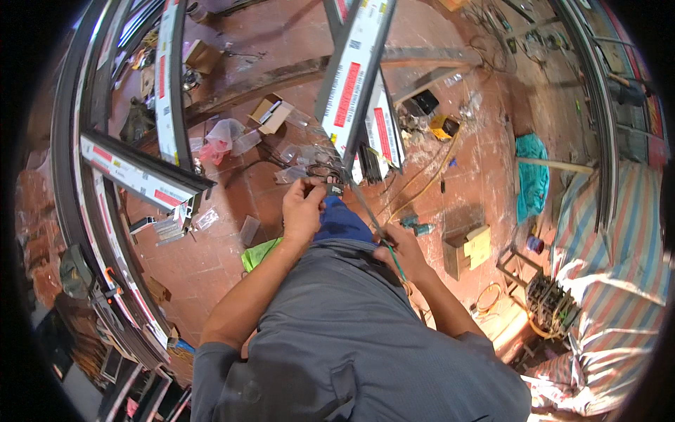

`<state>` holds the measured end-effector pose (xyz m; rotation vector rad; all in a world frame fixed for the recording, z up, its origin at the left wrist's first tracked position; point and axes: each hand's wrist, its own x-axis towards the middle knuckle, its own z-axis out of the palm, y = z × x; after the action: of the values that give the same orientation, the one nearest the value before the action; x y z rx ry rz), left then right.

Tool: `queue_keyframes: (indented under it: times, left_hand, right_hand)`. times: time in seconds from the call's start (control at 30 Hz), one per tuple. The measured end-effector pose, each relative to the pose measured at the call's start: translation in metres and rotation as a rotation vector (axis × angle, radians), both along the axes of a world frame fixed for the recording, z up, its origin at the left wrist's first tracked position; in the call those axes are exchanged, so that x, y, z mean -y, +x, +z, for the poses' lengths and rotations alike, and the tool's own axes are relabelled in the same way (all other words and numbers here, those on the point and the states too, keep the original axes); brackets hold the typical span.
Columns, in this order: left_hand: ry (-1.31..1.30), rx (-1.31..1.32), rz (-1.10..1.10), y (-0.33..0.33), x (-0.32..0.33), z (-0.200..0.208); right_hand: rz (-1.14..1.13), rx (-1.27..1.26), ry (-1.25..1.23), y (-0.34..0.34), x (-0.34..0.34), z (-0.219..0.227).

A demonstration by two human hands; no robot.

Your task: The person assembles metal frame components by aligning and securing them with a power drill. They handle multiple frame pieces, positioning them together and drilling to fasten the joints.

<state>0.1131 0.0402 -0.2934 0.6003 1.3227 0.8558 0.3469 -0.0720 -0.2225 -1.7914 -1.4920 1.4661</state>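
Note:
In front of my body, my right hand [402, 252] is closed around a long thin strip [365, 205], dark along its upper length and green below the fingers. The strip slants up and left to the end of a dark metal profile [354, 84] covered in white and red film. My left hand [302, 211] is raised to the left of the strip, its fingers pinched together. Whatever is between those fingertips is too small to make out. Below the hands are my blue trousers [343, 221] and the hem of my grey shirt.
More film-covered profiles [144, 172] lie at the left. An open cardboard box [271, 114], plastic bags [223, 133] and scraps litter the tiled floor. Near my right hand lies a teal power tool [418, 228]. Farther right are a wooden box [457, 254], a metal-framed machine [552, 302] and a striped sheet [619, 239].

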Motion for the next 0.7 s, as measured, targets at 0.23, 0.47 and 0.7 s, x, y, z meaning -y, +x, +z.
queue_keyframes:
  times: [0.23,0.47,0.7]
  left_hand:
    - [0.071,-0.403,-0.155,-0.107,0.037,-0.022]
    - [-0.12,-0.913,-0.388,-0.266,0.189,-0.029]
    - [-0.945,-1.045,-0.725,-0.34,0.429,-0.012]
  right_hand:
    - [-0.109,-0.053,0.2,0.019,0.002,-0.009]
    - [0.095,-0.166,0.373,-0.044,-0.061,0.011]
    - [0.481,-0.079,0.48,-0.113,-0.105,0.026]
